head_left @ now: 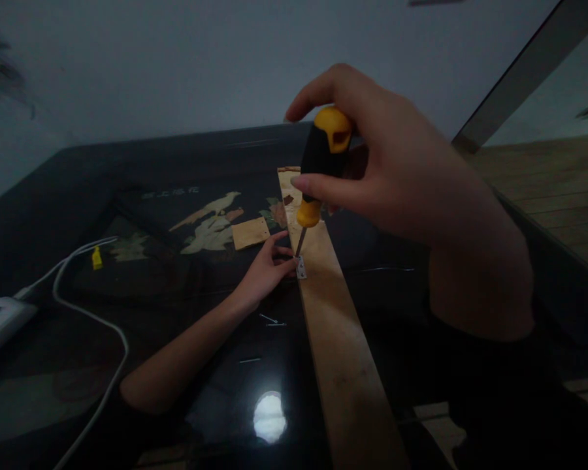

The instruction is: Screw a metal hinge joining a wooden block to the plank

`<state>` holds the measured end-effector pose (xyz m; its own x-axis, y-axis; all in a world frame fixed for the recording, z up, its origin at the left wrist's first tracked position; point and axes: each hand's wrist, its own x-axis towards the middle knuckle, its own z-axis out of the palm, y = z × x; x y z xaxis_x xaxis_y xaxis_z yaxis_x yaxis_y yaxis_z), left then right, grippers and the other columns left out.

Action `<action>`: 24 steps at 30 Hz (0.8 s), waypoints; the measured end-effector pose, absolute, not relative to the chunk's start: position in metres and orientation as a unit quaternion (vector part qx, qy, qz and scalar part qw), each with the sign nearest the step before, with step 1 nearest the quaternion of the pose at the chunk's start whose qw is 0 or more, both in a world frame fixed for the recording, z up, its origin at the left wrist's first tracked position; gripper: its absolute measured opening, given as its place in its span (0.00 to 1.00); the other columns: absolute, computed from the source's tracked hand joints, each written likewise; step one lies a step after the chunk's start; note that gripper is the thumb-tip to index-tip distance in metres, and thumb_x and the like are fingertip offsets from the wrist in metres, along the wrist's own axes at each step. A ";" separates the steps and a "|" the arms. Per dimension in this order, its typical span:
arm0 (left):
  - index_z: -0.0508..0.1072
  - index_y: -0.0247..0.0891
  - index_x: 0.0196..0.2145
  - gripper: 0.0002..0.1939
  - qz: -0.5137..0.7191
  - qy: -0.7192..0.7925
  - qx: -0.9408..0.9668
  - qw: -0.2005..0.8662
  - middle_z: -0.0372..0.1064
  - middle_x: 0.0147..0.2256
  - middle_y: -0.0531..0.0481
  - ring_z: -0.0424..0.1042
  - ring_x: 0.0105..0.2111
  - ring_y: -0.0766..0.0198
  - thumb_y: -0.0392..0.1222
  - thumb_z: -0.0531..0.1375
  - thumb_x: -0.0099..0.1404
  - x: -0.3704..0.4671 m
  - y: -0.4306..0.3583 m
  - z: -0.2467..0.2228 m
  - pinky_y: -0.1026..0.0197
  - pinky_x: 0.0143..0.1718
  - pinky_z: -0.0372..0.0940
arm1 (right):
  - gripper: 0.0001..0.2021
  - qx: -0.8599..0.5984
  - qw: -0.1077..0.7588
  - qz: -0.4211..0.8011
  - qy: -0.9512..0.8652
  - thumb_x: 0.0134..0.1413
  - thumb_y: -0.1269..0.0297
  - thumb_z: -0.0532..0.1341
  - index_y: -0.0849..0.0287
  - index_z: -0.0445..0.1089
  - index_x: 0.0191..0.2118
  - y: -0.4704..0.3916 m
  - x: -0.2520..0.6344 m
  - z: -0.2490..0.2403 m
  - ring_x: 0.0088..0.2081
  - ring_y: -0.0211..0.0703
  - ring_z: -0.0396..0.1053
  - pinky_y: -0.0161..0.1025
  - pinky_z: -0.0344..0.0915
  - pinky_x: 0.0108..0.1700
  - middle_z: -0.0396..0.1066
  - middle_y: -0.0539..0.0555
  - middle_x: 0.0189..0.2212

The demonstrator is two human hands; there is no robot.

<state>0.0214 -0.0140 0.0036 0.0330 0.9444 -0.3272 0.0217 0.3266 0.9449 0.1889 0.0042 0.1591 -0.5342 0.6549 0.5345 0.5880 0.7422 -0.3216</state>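
Observation:
A yellow and black screwdriver (318, 147) is gripped by my right hand (372, 143), its shaft slanting down and its tip at a small metal hinge (301, 267). My index finger is lifted off the handle, while the thumb presses its side. The hinge lies at the left edge of a long wooden board (343, 339). My left hand (272, 264) pinches the hinge at its upper end, close to the screwdriver tip. Whether a screw sits under the tip is hidden by the fingertips.
Several loose screws (273, 321) lie on the glossy black table (215, 398). A small square wooden piece (251, 234) rests beyond my left hand. At left are a white power strip (4, 320), its cable (122, 339) and a yellow tag (97, 257). A wall (176, 72) stands behind.

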 end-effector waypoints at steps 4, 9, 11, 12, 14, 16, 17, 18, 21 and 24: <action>0.58 0.38 0.57 0.31 0.389 0.574 0.427 0.581 0.64 0.37 0.52 0.70 0.29 0.71 0.28 0.61 0.58 0.021 -0.013 0.003 0.66 0.32 0.69 | 0.16 -0.382 0.340 0.016 -0.859 0.49 0.64 0.64 0.52 0.64 0.45 0.002 0.191 0.163 0.43 0.43 0.66 0.38 0.62 0.43 0.68 0.50 0.45; 0.57 0.38 0.57 0.30 0.381 0.572 0.438 0.579 0.65 0.38 0.51 0.71 0.31 0.71 0.28 0.61 0.59 0.019 -0.014 0.003 0.66 0.34 0.69 | 0.20 -0.375 0.361 0.025 -0.853 0.48 0.63 0.65 0.61 0.65 0.48 0.004 0.190 0.162 0.41 0.40 0.66 0.37 0.63 0.45 0.69 0.51 0.43; 0.58 0.38 0.57 0.29 0.380 0.574 0.433 0.582 0.65 0.39 0.51 0.71 0.31 0.71 0.29 0.61 0.59 0.019 -0.014 0.004 0.65 0.35 0.70 | 0.22 -0.372 0.367 0.017 -0.853 0.47 0.64 0.65 0.66 0.66 0.49 0.005 0.190 0.161 0.40 0.38 0.65 0.35 0.63 0.45 0.68 0.52 0.42; 0.58 0.38 0.56 0.29 0.379 0.575 0.430 0.584 0.65 0.39 0.51 0.71 0.31 0.71 0.29 0.61 0.59 0.019 -0.014 0.004 0.64 0.36 0.70 | 0.23 -0.373 0.368 0.011 -0.852 0.47 0.65 0.65 0.68 0.66 0.49 0.005 0.190 0.161 0.40 0.37 0.64 0.34 0.63 0.44 0.68 0.52 0.42; 0.58 0.38 0.56 0.29 0.379 0.572 0.427 0.589 0.65 0.40 0.50 0.71 0.31 0.70 0.29 0.62 0.59 0.018 -0.015 0.005 0.63 0.37 0.71 | 0.23 -0.382 0.372 0.001 -0.846 0.47 0.66 0.64 0.71 0.65 0.50 0.005 0.190 0.162 0.40 0.35 0.64 0.33 0.62 0.44 0.67 0.53 0.43; 0.58 0.38 0.57 0.30 0.378 0.568 0.427 0.593 0.65 0.40 0.50 0.72 0.32 0.70 0.30 0.62 0.59 0.018 -0.015 0.005 0.63 0.37 0.71 | 0.23 -0.395 0.376 -0.004 -0.838 0.47 0.66 0.65 0.71 0.66 0.50 0.004 0.190 0.163 0.41 0.35 0.63 0.33 0.62 0.46 0.67 0.53 0.43; 0.58 0.38 0.57 0.30 0.378 0.567 0.428 0.594 0.65 0.41 0.49 0.72 0.32 0.69 0.30 0.62 0.59 0.017 -0.015 0.005 0.63 0.37 0.71 | 0.24 -0.401 0.378 -0.003 -0.834 0.47 0.65 0.65 0.71 0.66 0.50 0.004 0.190 0.163 0.41 0.36 0.63 0.34 0.63 0.47 0.67 0.53 0.43; 0.57 0.38 0.57 0.30 0.378 0.566 0.428 0.595 0.65 0.41 0.49 0.72 0.33 0.69 0.31 0.62 0.59 0.016 -0.014 0.004 0.63 0.37 0.71 | 0.24 -0.404 0.382 -0.003 -0.831 0.47 0.65 0.65 0.71 0.66 0.50 0.004 0.190 0.163 0.41 0.36 0.63 0.35 0.63 0.47 0.67 0.53 0.42; 0.56 0.39 0.58 0.33 0.375 0.566 0.433 0.594 0.65 0.43 0.48 0.72 0.32 0.69 0.30 0.63 0.57 0.014 -0.014 0.002 0.62 0.37 0.71 | 0.24 -0.410 0.389 0.001 -0.825 0.47 0.64 0.65 0.71 0.66 0.50 0.004 0.189 0.162 0.40 0.38 0.64 0.40 0.64 0.49 0.66 0.52 0.41; 0.55 0.39 0.59 0.36 0.365 0.561 0.448 0.593 0.65 0.45 0.46 0.73 0.32 0.68 0.31 0.64 0.55 0.012 -0.014 0.000 0.61 0.38 0.70 | 0.24 -0.411 0.394 0.007 -0.822 0.48 0.64 0.65 0.71 0.66 0.50 0.004 0.190 0.162 0.37 0.36 0.64 0.43 0.65 0.51 0.66 0.52 0.41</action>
<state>0.0121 -0.0138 -0.0001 0.1045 0.9352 -0.3383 0.0687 0.3326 0.9406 0.1900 0.0038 0.1624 -0.3520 0.6810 0.6421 0.6694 0.6627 -0.3358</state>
